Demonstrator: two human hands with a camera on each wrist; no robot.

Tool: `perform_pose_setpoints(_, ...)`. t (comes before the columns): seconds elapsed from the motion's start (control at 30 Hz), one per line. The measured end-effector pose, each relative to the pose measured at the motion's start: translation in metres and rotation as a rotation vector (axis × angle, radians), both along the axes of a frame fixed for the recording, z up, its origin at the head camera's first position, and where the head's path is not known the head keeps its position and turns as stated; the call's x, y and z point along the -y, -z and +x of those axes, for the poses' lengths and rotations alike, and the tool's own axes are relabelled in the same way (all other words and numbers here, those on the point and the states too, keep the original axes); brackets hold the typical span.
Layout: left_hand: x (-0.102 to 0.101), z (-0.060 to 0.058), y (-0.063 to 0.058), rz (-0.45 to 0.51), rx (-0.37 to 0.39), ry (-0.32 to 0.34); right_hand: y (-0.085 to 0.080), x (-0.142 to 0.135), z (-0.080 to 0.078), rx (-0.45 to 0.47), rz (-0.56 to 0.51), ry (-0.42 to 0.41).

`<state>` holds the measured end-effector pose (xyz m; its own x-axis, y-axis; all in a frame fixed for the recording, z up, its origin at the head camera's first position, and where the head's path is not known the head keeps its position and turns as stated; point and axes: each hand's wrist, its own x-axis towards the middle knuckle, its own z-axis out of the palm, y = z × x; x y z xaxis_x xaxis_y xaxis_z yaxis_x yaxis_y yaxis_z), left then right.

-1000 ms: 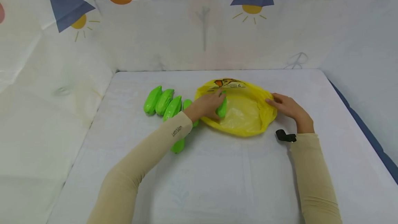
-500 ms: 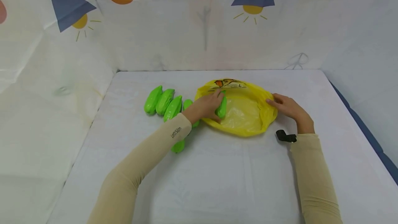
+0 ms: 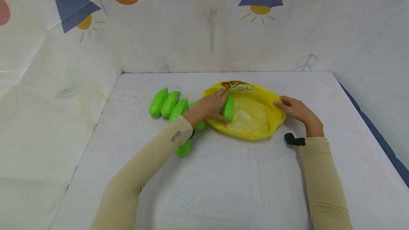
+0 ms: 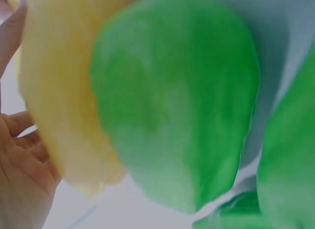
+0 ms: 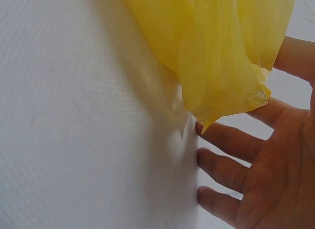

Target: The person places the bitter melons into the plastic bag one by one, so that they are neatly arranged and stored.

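A yellow plastic bag lies on the table with its mouth spread wide. My left hand reaches over its left rim, fingers and thumb parted beside a green fruit-like piece inside; whether they touch it cannot be told. In the left wrist view, yellow film hides part of the left hand. At the bag's right rim, my right hand pinches the plastic between thumb and forefinger; its other fingers extend below the film in the right wrist view. Several similar green pieces lie left of the bag, some under my left forearm.
A black wrist camera juts from the right sleeve over the white table. Pale cloth walls with printed shapes enclose the back and sides. One green piece lies nearest the front, partly under the left sleeve.
My left hand has drawn back slightly to the left, and its fingers have come away from the green piece, which shows more fully in the bag. The right hand holds its place.
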<state>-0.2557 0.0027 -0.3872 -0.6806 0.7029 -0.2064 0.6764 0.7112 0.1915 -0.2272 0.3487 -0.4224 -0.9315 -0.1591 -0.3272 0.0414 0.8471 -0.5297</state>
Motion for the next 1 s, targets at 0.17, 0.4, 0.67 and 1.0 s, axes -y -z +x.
perform_pose_setpoints(0.17,0.010,0.004,-0.008,0.065,-0.058,0.016,-0.002,0.000,0.000,0.006,0.004,0.001)
perform_pose_setpoints(0.4,0.024,0.012,-0.014,0.094,-0.106,0.020,-0.001,-0.001,0.000,0.013,-0.008,0.002)
perform_pose_setpoints(0.67,0.032,0.026,-0.019,0.111,-0.205,0.059,0.001,-0.002,0.000,0.009,-0.006,-0.007)
perform_pose_setpoints(1.0,0.047,0.051,-0.032,0.110,-0.272,0.040,0.002,-0.001,0.000,0.001,-0.019,-0.003)
